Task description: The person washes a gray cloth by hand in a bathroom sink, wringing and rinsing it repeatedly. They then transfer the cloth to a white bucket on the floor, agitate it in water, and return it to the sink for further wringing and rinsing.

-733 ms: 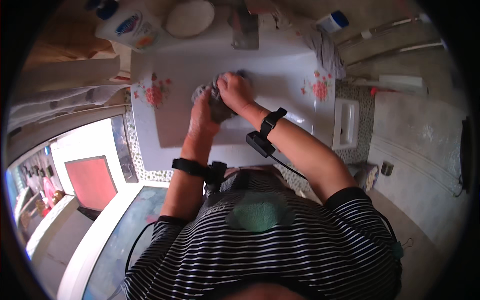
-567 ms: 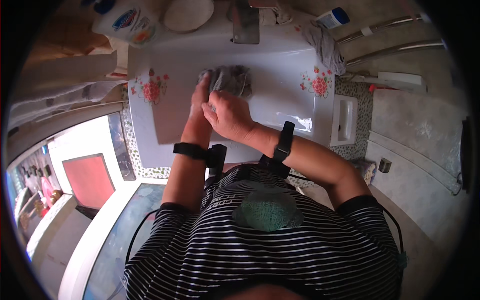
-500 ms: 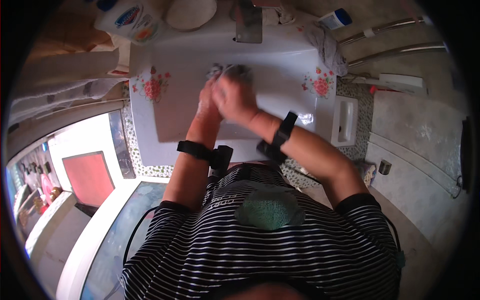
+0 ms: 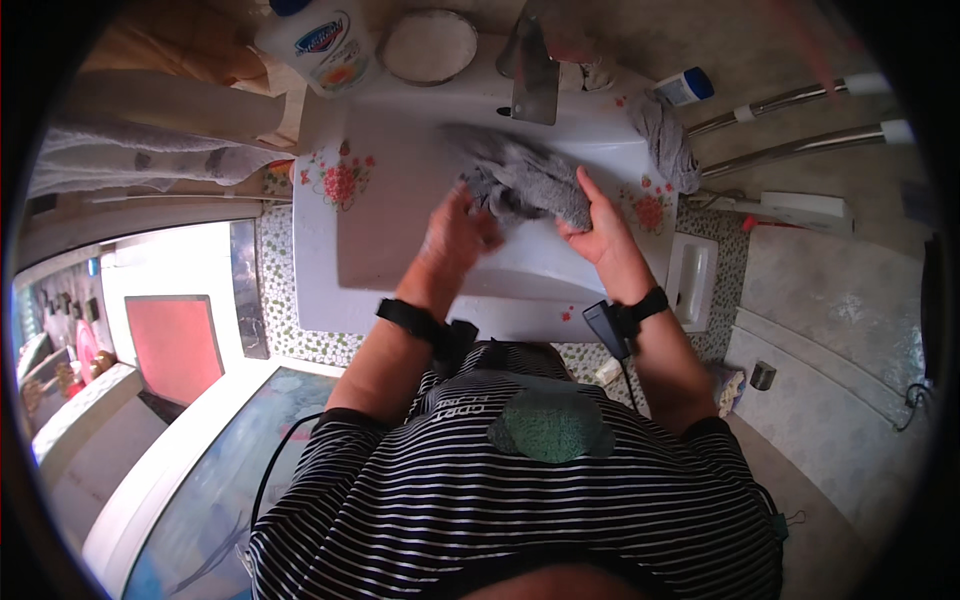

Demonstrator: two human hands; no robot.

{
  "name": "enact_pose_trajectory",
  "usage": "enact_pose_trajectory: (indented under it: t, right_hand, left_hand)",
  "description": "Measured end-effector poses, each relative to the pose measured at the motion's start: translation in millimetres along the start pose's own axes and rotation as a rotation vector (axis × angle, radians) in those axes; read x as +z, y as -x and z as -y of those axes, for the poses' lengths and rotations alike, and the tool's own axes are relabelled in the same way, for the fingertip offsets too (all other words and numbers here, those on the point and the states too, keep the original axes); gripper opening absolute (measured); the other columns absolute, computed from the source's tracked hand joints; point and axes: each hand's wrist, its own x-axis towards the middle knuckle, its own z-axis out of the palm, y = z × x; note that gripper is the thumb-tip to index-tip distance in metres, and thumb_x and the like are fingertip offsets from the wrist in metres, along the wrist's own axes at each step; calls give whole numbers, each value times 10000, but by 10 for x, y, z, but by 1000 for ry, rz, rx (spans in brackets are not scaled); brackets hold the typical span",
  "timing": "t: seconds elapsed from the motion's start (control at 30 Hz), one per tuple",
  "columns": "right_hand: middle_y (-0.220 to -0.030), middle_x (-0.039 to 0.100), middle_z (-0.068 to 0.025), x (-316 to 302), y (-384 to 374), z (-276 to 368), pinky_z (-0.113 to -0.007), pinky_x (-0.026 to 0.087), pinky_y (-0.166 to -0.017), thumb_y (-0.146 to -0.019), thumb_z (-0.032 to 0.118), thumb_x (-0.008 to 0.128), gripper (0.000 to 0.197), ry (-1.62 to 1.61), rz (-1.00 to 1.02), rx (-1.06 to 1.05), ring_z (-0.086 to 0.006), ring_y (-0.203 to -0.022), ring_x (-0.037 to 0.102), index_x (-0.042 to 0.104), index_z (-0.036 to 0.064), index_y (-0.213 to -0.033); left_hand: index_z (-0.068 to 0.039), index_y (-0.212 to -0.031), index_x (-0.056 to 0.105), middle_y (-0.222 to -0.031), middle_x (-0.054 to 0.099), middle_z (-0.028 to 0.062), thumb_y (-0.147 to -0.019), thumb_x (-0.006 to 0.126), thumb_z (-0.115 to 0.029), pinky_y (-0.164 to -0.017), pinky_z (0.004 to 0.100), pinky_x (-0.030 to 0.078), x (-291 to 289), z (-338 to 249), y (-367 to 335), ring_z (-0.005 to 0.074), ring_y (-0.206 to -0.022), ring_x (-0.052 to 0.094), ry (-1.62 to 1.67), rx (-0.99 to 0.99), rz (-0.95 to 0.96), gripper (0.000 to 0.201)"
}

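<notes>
A grey towel (image 4: 520, 175), loosely bunched and spread sideways, hangs over the white washbasin (image 4: 375, 250) decorated with red flowers. Its right end is gripped by my right hand (image 4: 604, 232), the thumb lying on top of the cloth. At the towel's lower left edge, my left hand (image 4: 458, 236) has its fingers curled against the fabric; they are somewhat blurred by motion. The towel's far left part is smeared too. Behind it stands the metal faucet (image 4: 536, 92).
A white pump bottle (image 4: 325, 50) and a round bowl (image 4: 430, 47) stand on the basin's back left. A second grey cloth (image 4: 665, 140) drapes over its right corner, near a blue-capped container (image 4: 687, 86). Metal rails (image 4: 790, 150) run along the right wall. Towels (image 4: 160, 160) hang at left.
My hands were close together over the bunched towel. Now they are apart, the right hand having moved right, and the towel is opened out between them. The view has shifted slightly.
</notes>
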Motion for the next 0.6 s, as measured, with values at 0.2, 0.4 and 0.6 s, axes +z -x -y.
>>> enact_pose_trajectory:
  t: [0.2, 0.4, 0.6]
  right_hand:
    - [-869, 606, -77, 403, 472, -408, -317, 449, -678, -796, 244, 584, 327, 1132, -101, -507, -194, -780, 576, 554, -8, -1002]
    - [-712, 546, -167, 621, 117, -729, -448, 418, -527, -763, 255, 565, 258, 1755, -213, -1235, -361, -634, 533, 455, 44, -663]
    - [-688, 577, -215, 490, -502, -459, -461, 441, -615, -803, 367, 450, 407, 1491, -391, -886, -396, -688, 553, 583, -2, -695]
  left_hand:
    - [-82, -1205, 424, -1180, 484, 124, -799, 470, -535, -886, 461, 375, 201, 483, -280, 290, -1053, 468, 406, -27, 375, 610]
    - [-41, -1111, 477, -1022, 563, 104, -883, 379, -271, -862, 377, 425, 14, 459, -520, 253, -945, 536, 314, 212, 411, 339]
    - [-28, -1082, 480, -1022, 562, 111, -885, 341, -230, -825, 380, 450, 337, 91, -73, 253, -897, 562, 139, 185, 31, 315]
